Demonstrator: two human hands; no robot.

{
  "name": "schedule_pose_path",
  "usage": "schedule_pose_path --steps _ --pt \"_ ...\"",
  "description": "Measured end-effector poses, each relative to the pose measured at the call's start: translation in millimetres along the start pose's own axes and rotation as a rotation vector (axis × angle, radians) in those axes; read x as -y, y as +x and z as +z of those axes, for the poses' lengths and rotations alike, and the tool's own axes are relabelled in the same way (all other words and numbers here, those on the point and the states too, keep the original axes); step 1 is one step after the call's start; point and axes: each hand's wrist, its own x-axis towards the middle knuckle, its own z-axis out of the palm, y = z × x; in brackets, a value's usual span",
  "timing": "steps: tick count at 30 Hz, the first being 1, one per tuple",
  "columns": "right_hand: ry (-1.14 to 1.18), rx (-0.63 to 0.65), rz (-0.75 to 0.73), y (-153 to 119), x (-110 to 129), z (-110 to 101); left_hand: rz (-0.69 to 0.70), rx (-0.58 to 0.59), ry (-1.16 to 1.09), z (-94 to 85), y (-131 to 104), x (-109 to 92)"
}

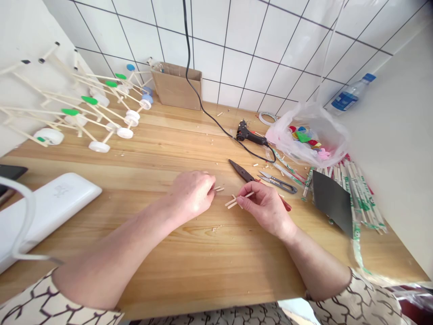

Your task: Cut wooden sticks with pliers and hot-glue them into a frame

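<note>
My left hand (193, 194) is closed above the wooden table (189, 266), its fingers curled inward. Two short wooden sticks (219, 188) poke out past its fingertips; how they are gripped is hidden. Opposite it, my right hand (265, 206) pinches a few short pale wooden sticks (231, 203) between thumb and fingers, one lying crosswise to the others. Beneath and behind that hand lie pliers (241, 170) with red handles, partly covered. Thread snips (280, 183) rest just beyond its knuckles.
A black glue gun (252, 136) lies behind, its cord crossing the table. Stick models with bottle-cap wheels (125, 132) stand at left, near a cardboard box (177, 88). At right are a plastic bag of caps (307, 135), wrapped sticks (363, 194) and a black sheet (331, 201).
</note>
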Motion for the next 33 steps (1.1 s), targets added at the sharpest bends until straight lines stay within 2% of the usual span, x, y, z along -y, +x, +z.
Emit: schedule_pose_path --steps 14,16,19,22,25,33 --pt "-0.094 0.018 -0.046 -2 3 1 -0.008 -0.031 -0.059 4.6 0 -3" --pt "-0.094 0.016 -0.053 -3 3 1 -0.015 -0.079 -0.117 1.3 -2 -4" --pt "-0.09 0.014 -0.068 -3 3 1 -0.019 -0.124 -0.342 -5.8 -5 -9" --pt "-0.071 -0.008 -0.085 -4 4 1 0.007 -0.031 -0.613 -10.6 -9 -17" --pt "-0.053 -0.035 -0.096 -4 3 1 0.023 0.079 -0.784 -8.7 -11 -23" --pt "-0.036 -0.038 -0.103 -3 3 -1 -0.03 0.168 -1.007 0.7 -10 -25"
